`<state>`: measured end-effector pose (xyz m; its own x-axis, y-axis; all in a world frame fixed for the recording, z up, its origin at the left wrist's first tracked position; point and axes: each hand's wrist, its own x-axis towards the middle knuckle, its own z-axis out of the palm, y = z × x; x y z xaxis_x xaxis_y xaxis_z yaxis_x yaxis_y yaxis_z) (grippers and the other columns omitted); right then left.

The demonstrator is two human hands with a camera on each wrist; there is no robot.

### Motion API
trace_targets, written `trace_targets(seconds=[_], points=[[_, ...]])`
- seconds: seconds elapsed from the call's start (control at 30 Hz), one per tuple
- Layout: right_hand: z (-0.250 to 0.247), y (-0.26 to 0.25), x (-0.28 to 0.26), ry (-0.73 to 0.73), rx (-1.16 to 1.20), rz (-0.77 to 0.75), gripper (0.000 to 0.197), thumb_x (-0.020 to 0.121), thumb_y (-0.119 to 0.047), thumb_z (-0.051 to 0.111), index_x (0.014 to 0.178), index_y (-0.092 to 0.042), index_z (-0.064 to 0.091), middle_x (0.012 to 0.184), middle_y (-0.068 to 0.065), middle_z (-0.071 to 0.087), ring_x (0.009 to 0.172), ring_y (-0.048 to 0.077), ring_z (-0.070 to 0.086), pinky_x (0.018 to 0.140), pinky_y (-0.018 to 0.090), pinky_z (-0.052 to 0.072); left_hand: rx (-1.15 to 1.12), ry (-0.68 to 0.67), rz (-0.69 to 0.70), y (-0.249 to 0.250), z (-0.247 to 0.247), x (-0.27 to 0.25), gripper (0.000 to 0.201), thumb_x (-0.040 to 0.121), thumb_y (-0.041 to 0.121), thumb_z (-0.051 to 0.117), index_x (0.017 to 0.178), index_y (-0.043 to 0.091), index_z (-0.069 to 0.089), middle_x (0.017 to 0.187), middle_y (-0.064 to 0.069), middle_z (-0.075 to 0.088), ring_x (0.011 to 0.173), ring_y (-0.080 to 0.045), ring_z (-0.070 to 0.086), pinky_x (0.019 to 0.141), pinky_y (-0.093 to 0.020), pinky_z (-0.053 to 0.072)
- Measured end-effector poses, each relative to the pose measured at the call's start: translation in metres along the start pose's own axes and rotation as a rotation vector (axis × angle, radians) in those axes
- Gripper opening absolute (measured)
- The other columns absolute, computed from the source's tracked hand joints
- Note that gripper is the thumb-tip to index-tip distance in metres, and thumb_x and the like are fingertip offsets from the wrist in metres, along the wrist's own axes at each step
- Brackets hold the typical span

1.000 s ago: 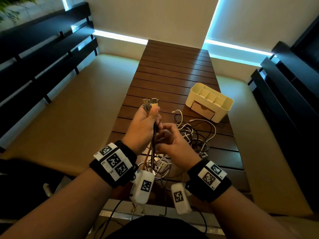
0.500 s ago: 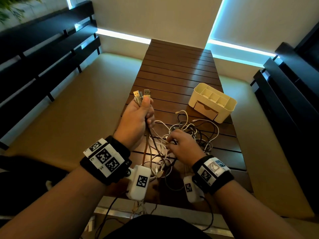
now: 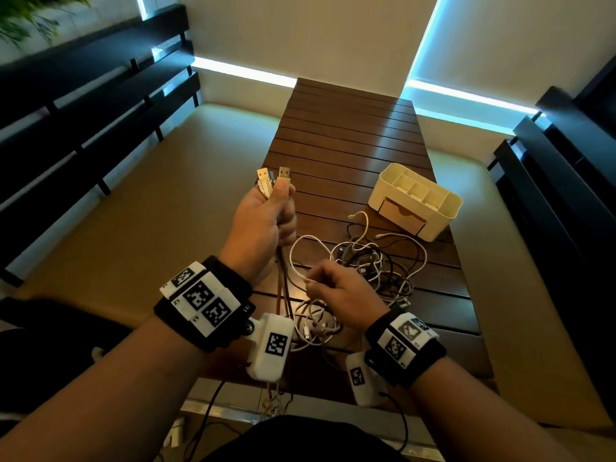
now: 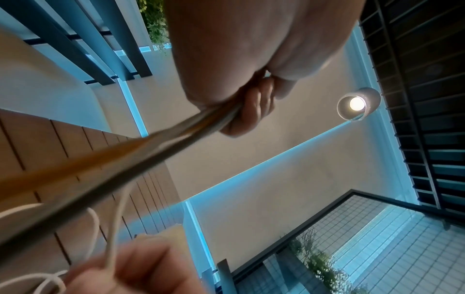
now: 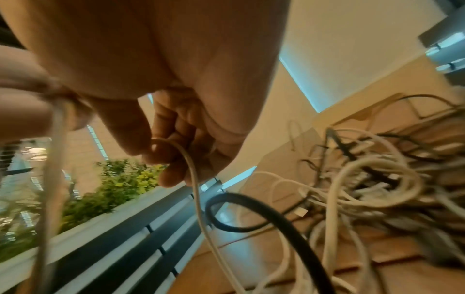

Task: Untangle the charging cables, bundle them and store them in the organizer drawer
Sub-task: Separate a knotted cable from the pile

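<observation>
Desk (image 3: 350, 135) was a long slatted wooden top; everything sat at the near end, within arm's reach.

Organizer (image 3: 415, 201), cream, stood on the desk past the tangle to the right. Drawer (image 3: 401, 216) faced the person and was closed, nothing stored. Probably parked there so it stayed out of the cable loops until bundling was done.

Cable tangle (image 3: 373, 265) lay on the desk between organizer and hands: white and dark leads looped over each other, mostly unsorted. Right wrist view showed the same knot (image 5: 365, 179), blurred.

Left hand (image 3: 263, 228) was raised above the desk, fist wrapped tight round several cables just below their USB plugs (image 3: 273, 178), which stuck out the top side by side. My read: plug ends collected as a common anchor, so the leads hang straight down from the fist and each can be traced out. Left wrist view confirmed fingers (image 4: 251, 111) curled round the strands.

Right hand (image 3: 340, 295) sat low over the near part of the tangle, thumb and fingertips pinching one white cable (image 3: 301, 261); its loop arced up toward the left fist. Likely working that single lead free of the pile.

Stage: untangling, early to mid.
</observation>
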<state>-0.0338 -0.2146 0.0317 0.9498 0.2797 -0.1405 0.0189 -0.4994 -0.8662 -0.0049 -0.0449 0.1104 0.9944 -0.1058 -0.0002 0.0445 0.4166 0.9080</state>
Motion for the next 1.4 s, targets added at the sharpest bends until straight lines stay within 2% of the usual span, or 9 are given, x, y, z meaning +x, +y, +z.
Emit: trace_targets(seconds=[0.13,0.33,0.47,0.63,0.7,0.8,0.9,1.13,1.4], points=[[-0.008,0.025,0.001,-0.005,0.232,0.191,0.030,0.094,-0.030,0.065,0.098,-0.001,0.061,0.084,0.006,0.062,0.080,0.022,0.064,0.090,0.052,0.055,-0.067,-0.025,-0.011,0.002,0.002,-0.002,0.025,0.108,0.030,0.037,0.093,0.014,0.049,0.055,0.007,0.030,0.041,-0.006,0.024,0.038,-0.019,0.027],[-0.015,0.033,0.006,-0.096,-0.061,0.199,0.039,0.096,-0.052,0.053,0.100,-0.016,0.067,0.100,0.009,0.068,0.093,0.026,0.064,0.088,0.040,0.051,-0.138,-0.045,0.019,0.008,0.009,-0.003,0.028,0.107,0.031,0.035,0.089,0.015,0.049,0.056,0.005,0.025,0.043,-0.007,0.020,0.039,-0.020,0.022],[-0.022,0.037,0.004,-0.029,-0.046,0.179,0.033,0.099,-0.043,0.055,0.091,-0.012,0.065,0.093,0.009,0.069,0.075,0.012,0.059,0.075,0.033,0.048,0.120,-0.017,0.050,0.007,0.001,-0.001,0.025,0.107,0.029,0.038,0.092,0.011,0.047,0.053,0.007,0.031,0.042,-0.009,0.022,0.039,-0.021,0.023],[-0.038,0.014,0.010,0.007,0.169,0.064,0.025,0.089,-0.018,0.065,0.069,-0.023,0.051,0.074,-0.002,0.061,0.075,0.020,0.059,0.070,0.034,0.048,0.459,-0.059,-0.026,-0.027,-0.004,-0.003,0.028,0.096,0.031,0.063,0.078,0.018,0.046,0.055,0.009,0.036,0.041,-0.006,0.029,0.041,-0.021,0.027],[-0.043,-0.001,0.010,-0.085,0.141,0.048,0.015,0.076,-0.016,0.059,0.072,-0.027,0.050,0.076,-0.002,0.054,0.075,0.021,0.054,0.073,0.041,0.049,0.542,-0.132,-0.043,-0.038,0.000,-0.009,0.030,0.089,0.032,0.072,0.081,0.009,0.054,0.056,0.011,0.042,0.042,-0.004,0.035,0.042,-0.017,0.031],[-0.047,-0.010,0.012,-0.204,0.247,0.080,0.027,0.065,-0.007,0.054,0.089,-0.019,0.050,0.082,0.004,0.048,0.067,0.016,0.045,0.061,0.028,0.042,0.559,-0.189,-0.048,-0.043,0.007,-0.013,0.041,0.084,0.030,0.077,0.092,-0.006,0.059,0.058,0.010,0.049,0.044,-0.001,0.042,0.043,-0.014,0.036],[-0.049,-0.007,0.012,-0.238,0.533,0.089,0.032,0.061,0.000,0.049,0.092,-0.007,0.053,0.077,0.007,0.047,0.067,0.020,0.041,0.061,0.030,0.036,0.559,-0.112,-0.029,-0.032,0.005,-0.011,0.029,0.085,0.028,0.076,0.076,0.009,0.055,0.048,0.015,0.047,0.039,0.002,0.041,0.041,-0.009,0.034],[-0.055,-0.004,0.007,-0.200,0.622,0.067,0.010,0.084,-0.020,0.058,0.085,-0.010,0.060,0.080,0.006,0.056,0.066,0.014,0.047,0.063,0.024,0.041,0.528,-0.135,-0.052,-0.026,0.002,-0.013,0.030,0.087,0.024,0.074,0.073,0.010,0.051,0.045,0.015,0.043,0.037,0.001,0.038,0.041,-0.009,0.033],[-0.057,-0.006,0.009,0.004,0.106,0.002,0.018,0.098,-0.031,0.060,0.098,-0.020,0.074,0.073,0.007,0.060,0.065,0.019,0.053,0.064,0.033,0.045,0.696,-0.244,-0.053,-0.032,0.008,-0.014,0.014,0.085,0.021,0.077,0.086,0.008,0.073,0.067,0.007,0.067,0.061,-0.002,0.060,0.061,-0.016,0.046]])
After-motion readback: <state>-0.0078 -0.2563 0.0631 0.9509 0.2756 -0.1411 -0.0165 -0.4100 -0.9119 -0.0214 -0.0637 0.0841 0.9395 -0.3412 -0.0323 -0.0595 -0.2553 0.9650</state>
